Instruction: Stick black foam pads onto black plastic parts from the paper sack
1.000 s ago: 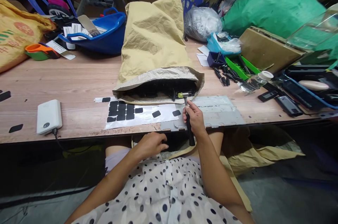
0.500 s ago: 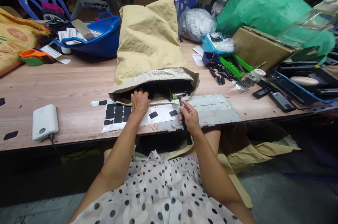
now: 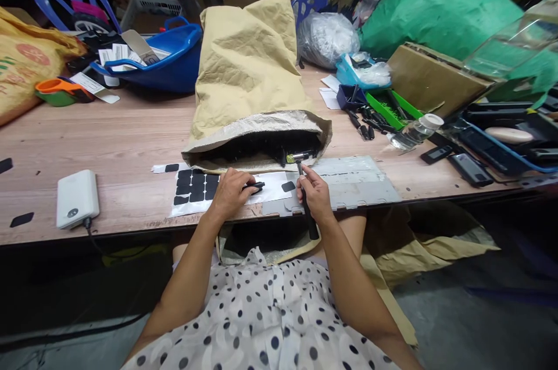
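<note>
My right hand (image 3: 314, 196) is closed round the black handle of a small hammer (image 3: 300, 184), whose metal head with a yellow tip lies at the mouth of a tan paper sack (image 3: 248, 76). My left hand (image 3: 229, 193) rests on a white backing sheet (image 3: 226, 187) that carries several black pads. Its fingers pinch a small black piece (image 3: 255, 186) just above the sheet. The sack lies on its side, and dark parts show inside its open mouth (image 3: 261, 146). A grey metal plate (image 3: 349, 181) lies under my right hand.
A white power bank (image 3: 77, 198) lies at the left near the table's front edge. A blue basin (image 3: 161, 59) with papers stands at the back left. Trays of black parts (image 3: 383, 108), a clear bottle (image 3: 414, 132) and a cardboard box (image 3: 431, 79) crowd the right. Another tan sack (image 3: 270, 239) sits on my lap.
My left hand rose from my lap to the sack's mouth, then drew back onto the white sheet with a small black piece. My right hand and the hammer stayed put.
</note>
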Action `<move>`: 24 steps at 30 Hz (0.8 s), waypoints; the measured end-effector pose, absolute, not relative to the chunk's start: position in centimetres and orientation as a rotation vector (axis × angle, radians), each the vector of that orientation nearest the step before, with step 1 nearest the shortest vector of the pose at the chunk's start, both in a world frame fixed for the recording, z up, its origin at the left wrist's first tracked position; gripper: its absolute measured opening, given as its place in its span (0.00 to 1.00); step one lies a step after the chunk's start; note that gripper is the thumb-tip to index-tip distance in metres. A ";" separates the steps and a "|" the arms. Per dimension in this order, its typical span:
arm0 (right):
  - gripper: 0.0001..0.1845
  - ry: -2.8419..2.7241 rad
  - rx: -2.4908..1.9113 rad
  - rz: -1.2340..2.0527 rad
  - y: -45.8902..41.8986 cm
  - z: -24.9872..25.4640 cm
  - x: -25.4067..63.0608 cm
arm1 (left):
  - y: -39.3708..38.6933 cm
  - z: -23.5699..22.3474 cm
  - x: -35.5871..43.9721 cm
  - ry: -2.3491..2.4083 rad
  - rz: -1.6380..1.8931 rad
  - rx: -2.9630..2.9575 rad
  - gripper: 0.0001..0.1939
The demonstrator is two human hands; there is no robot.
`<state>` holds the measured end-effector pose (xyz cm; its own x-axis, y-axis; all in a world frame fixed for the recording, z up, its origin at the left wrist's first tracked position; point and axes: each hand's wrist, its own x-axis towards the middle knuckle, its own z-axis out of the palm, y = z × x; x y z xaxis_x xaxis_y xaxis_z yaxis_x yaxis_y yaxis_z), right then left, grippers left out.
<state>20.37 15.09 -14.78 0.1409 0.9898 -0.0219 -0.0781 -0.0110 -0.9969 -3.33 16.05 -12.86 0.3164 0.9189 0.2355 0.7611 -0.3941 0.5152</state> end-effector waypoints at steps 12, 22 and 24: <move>0.34 -1.094 -1.244 1.099 14.9 -15.4 20.4 | 16.0 -14.9 -4.3 1.438 0.805 2.080 0.08; 0.23 -1.523 -1.223 0.832 12.1 -14.3 18.3 | 15.9 -14.3 -3.8 1.483 0.756 1.991 0.07; 0.22 -1.662 -1.178 0.746 11.4 -13.7 17.4 | 15.9 -14.3 -3.8 1.491 0.751 1.976 0.07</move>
